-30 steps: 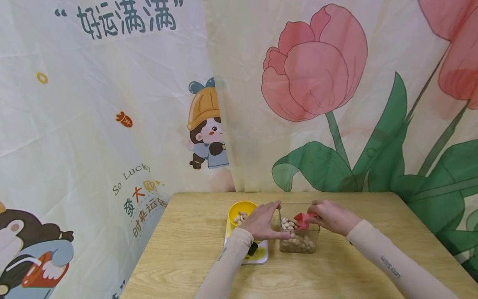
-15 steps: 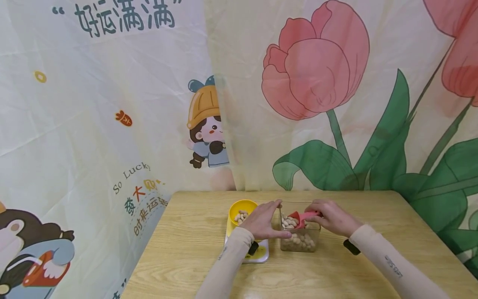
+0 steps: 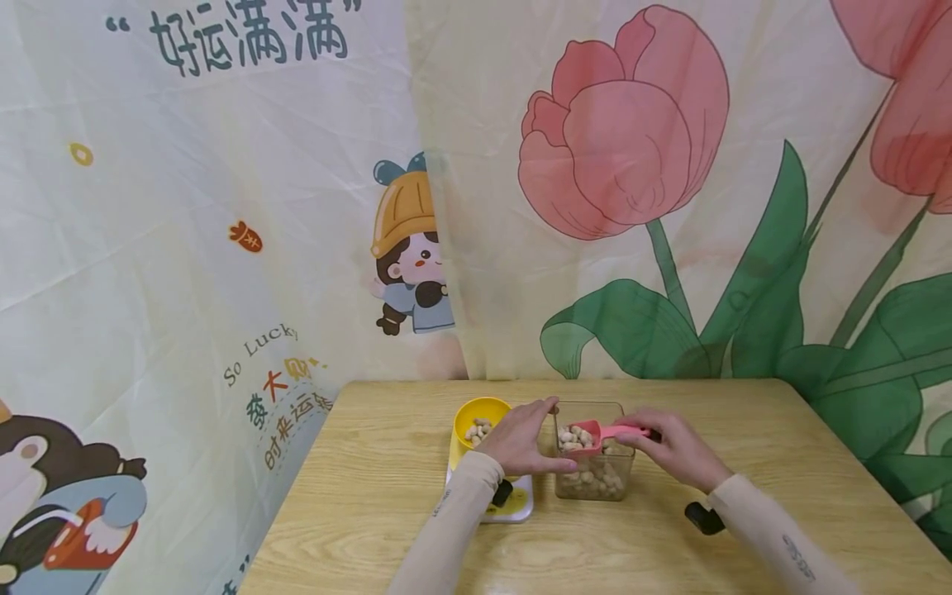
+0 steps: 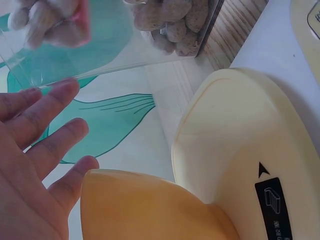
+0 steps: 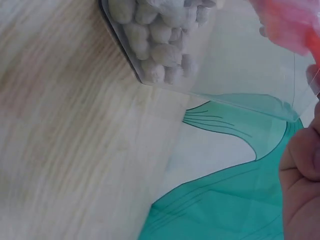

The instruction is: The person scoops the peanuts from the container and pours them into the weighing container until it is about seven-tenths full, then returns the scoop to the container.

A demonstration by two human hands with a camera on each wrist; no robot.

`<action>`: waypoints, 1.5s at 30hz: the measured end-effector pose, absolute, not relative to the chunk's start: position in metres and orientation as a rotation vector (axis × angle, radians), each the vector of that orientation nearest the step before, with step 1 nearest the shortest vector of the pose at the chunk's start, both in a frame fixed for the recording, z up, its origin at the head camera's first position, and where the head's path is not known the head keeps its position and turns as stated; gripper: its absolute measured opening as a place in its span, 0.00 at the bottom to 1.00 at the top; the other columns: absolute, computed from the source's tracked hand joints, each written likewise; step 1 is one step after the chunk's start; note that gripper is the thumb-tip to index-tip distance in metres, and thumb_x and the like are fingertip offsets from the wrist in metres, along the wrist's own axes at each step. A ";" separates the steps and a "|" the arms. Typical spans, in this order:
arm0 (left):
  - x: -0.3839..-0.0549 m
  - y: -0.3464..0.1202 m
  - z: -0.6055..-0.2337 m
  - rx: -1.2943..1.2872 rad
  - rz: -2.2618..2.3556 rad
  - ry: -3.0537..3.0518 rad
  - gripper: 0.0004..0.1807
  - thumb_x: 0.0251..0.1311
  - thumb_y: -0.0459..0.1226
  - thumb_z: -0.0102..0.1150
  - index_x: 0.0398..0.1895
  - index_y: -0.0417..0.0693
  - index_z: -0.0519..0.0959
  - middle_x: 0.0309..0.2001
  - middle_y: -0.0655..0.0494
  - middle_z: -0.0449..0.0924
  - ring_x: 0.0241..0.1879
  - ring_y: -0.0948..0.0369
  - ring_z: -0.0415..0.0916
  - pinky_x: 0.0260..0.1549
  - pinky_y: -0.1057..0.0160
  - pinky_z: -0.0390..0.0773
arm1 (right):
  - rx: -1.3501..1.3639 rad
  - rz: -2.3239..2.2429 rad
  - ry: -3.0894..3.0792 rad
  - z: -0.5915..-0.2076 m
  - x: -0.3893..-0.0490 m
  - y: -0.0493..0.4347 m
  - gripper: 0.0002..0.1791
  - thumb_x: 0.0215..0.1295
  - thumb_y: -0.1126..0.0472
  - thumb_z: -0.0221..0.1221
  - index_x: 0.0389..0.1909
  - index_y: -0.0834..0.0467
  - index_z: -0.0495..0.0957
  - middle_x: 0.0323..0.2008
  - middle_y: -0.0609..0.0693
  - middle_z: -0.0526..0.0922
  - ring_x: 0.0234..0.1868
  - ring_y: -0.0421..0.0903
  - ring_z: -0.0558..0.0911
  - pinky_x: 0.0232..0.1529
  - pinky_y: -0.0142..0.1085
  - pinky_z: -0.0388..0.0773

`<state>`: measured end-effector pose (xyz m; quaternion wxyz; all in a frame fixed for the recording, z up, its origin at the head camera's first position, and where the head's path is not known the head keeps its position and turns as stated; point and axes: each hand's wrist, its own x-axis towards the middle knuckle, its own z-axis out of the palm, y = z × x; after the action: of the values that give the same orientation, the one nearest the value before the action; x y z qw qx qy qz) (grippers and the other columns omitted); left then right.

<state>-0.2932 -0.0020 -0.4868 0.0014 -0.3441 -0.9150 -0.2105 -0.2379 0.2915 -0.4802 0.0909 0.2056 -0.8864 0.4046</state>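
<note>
My right hand [image 3: 677,448] grips the handle of a pink scoop [image 3: 592,436] at the mouth of a clear square container [image 3: 627,478]. Peanuts [image 3: 576,440] fill the scoop; more peanuts [image 5: 162,52] lie at the container's bottom. My left hand [image 3: 519,445] is at the container's left side, its fingertips [image 4: 67,86] near or touching the rim and its thumb stretched along the front. Just left of that hand, a yellow bowl [image 3: 461,413] with several peanuts [image 3: 476,433] sits on a white and yellow scale [image 3: 518,511], partly hidden by the hand and wrist.
The wooden table [image 3: 357,504] extends on both sides and in front of the container. A printed cloth [image 3: 491,248] with tulips and cartoon figures hangs behind its far edge. Both wrists wear a dark device, such as the right wrist's camera [image 3: 703,518].
The scoop has levelled out and now carries a heap of peanuts near the container's rim. My right hand has moved slightly right and turned. My left hand stays put.
</note>
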 end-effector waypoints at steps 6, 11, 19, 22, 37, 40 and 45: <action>-0.292 -0.003 -0.487 -1.070 -0.675 -2.892 0.60 0.49 0.73 0.63 0.82 0.63 0.50 0.75 0.68 0.61 0.73 0.56 0.61 0.71 0.49 0.63 | 0.484 1.293 -2.563 -0.488 -0.230 0.294 0.14 0.71 0.52 0.63 0.52 0.52 0.86 0.46 0.46 0.85 0.35 0.42 0.80 0.31 0.33 0.79; -0.291 -0.004 -0.489 -1.068 -0.662 -2.901 0.61 0.48 0.75 0.60 0.82 0.64 0.48 0.77 0.65 0.58 0.74 0.56 0.59 0.71 0.49 0.62 | 0.469 1.337 -2.518 -0.492 -0.225 0.296 0.13 0.72 0.55 0.62 0.54 0.53 0.85 0.46 0.47 0.85 0.37 0.44 0.82 0.33 0.34 0.82; -0.290 -0.003 -0.486 -1.067 -0.680 -2.897 0.61 0.49 0.73 0.63 0.82 0.63 0.48 0.77 0.65 0.58 0.74 0.55 0.59 0.72 0.48 0.62 | 0.378 1.316 -2.496 -0.499 -0.224 0.305 0.14 0.73 0.53 0.61 0.54 0.53 0.85 0.45 0.49 0.85 0.35 0.41 0.79 0.31 0.33 0.79; -0.290 -0.003 -0.486 -1.065 -0.688 -2.893 0.61 0.49 0.72 0.63 0.82 0.62 0.48 0.76 0.66 0.60 0.74 0.56 0.60 0.72 0.48 0.62 | 0.347 1.318 -2.501 -0.503 -0.223 0.308 0.15 0.73 0.53 0.61 0.54 0.54 0.85 0.46 0.51 0.85 0.35 0.41 0.78 0.32 0.32 0.79; -0.295 -0.035 -0.466 -1.006 -0.667 -2.867 0.63 0.47 0.78 0.57 0.82 0.58 0.52 0.75 0.66 0.63 0.74 0.58 0.60 0.70 0.50 0.65 | 0.251 1.322 -2.541 -0.504 -0.218 0.313 0.19 0.73 0.50 0.60 0.57 0.55 0.83 0.53 0.54 0.84 0.36 0.41 0.77 0.31 0.32 0.77; -0.301 -0.054 -0.462 -0.955 -0.628 -2.863 0.63 0.47 0.78 0.56 0.82 0.56 0.53 0.74 0.63 0.64 0.73 0.57 0.60 0.70 0.51 0.64 | 0.234 1.320 -2.552 -0.505 -0.218 0.314 0.19 0.74 0.48 0.60 0.57 0.55 0.83 0.53 0.54 0.84 0.39 0.41 0.79 0.35 0.32 0.80; -0.307 -0.091 -0.469 -0.801 -0.665 -2.886 0.63 0.46 0.73 0.64 0.80 0.51 0.56 0.75 0.57 0.63 0.73 0.53 0.61 0.71 0.48 0.63 | 0.240 1.328 -2.551 -0.505 -0.218 0.315 0.20 0.73 0.48 0.60 0.57 0.55 0.83 0.53 0.54 0.84 0.40 0.41 0.80 0.36 0.33 0.81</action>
<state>-0.3066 -0.0913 -0.4691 0.0370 -0.2611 -0.9400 -0.2166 -0.2179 0.3147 -0.5049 0.1273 0.0826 -0.8768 0.4564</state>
